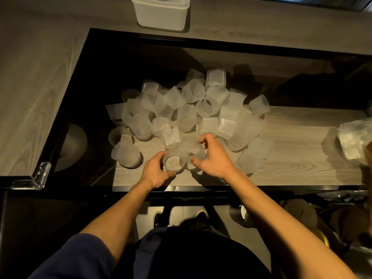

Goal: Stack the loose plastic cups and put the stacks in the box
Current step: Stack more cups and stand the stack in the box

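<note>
Several loose frosted plastic cups [191, 105] lie jumbled on the glass table, some ribbed, some smooth. My left hand [156, 172] wraps around an upright cup [174, 163] at the near edge of the pile. My right hand [213, 156] sits just right of it, fingers curled on a smooth cup [192, 149] that leans against the first one. A white plastic box [161, 13] stands at the far edge, beyond the table's glass part.
The glass table has a black frame [181, 189] and a clear corner guard [38, 176] at the near left. A crumpled plastic bag [354, 139] lies at the right edge. Bare wood-grain surface [298, 150] shows right of the pile.
</note>
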Demonstrator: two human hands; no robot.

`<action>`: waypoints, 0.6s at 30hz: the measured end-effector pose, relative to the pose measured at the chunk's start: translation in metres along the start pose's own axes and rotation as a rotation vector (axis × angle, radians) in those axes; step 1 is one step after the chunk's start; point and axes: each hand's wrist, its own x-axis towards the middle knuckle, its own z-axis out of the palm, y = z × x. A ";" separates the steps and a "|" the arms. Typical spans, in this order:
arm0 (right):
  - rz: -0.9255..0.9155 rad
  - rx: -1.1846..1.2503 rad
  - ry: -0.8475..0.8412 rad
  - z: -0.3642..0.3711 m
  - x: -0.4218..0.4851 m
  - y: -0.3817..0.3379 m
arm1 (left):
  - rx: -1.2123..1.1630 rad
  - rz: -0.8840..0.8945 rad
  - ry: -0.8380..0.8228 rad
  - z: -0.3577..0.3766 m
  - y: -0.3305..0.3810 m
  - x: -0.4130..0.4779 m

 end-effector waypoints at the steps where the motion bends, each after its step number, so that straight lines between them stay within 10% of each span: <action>1: 0.001 0.051 -0.012 0.004 -0.003 -0.002 | -0.003 0.003 -0.006 0.001 0.000 0.000; 18: -0.016 -0.224 -0.176 0.047 -0.004 0.011 | 0.024 0.027 -0.073 0.013 0.009 0.004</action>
